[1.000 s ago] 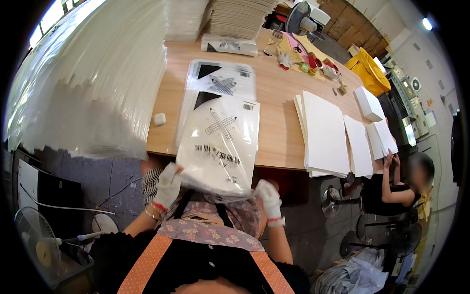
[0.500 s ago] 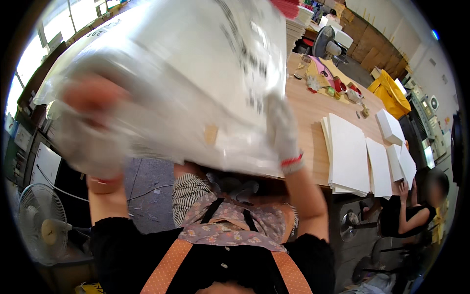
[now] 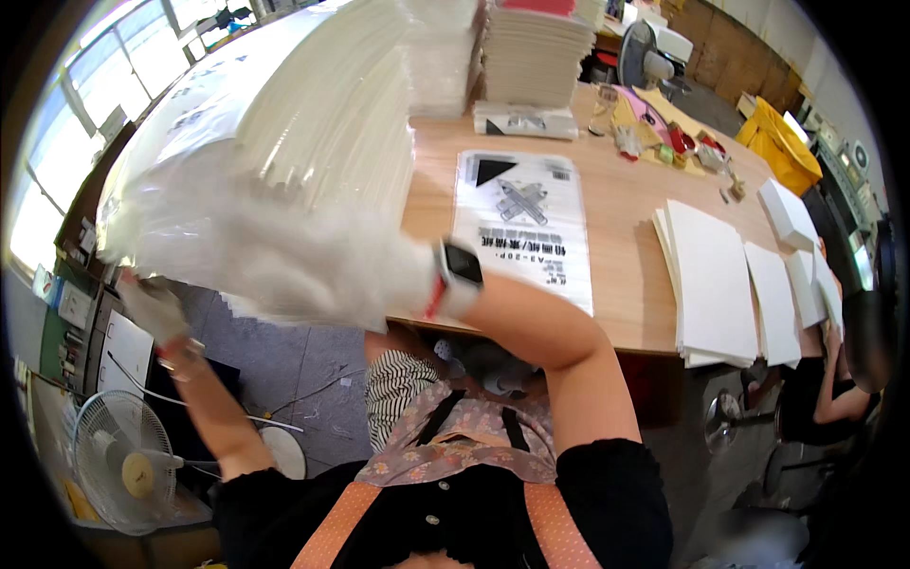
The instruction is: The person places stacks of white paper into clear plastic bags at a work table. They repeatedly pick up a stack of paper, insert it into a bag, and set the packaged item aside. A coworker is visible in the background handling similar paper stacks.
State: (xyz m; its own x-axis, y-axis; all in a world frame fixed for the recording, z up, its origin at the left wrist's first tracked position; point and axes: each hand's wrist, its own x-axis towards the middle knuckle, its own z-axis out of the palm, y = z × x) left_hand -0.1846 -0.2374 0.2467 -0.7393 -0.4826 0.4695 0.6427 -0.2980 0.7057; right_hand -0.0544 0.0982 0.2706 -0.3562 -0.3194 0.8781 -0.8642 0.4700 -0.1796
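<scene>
A clear plastic bag (image 3: 218, 190) holding a thick stack of white sheets (image 3: 332, 123) is held raised in the air, up and to the left of the wooden tabletop (image 3: 626, 190). The gloved left hand (image 3: 152, 308) is closed on the bag's lower left corner; the gloved right hand (image 3: 379, 280) is pressed against the bag's lower edge, though how far its fingers are curled cannot be told. The step in hand appears to be settling the sheets inside the bag. The next move would likely call for a steady two-handed lowering onto the tabletop, beside the flat printed bag (image 3: 526, 223) and short of the white sheet piles (image 3: 706, 280).
</scene>
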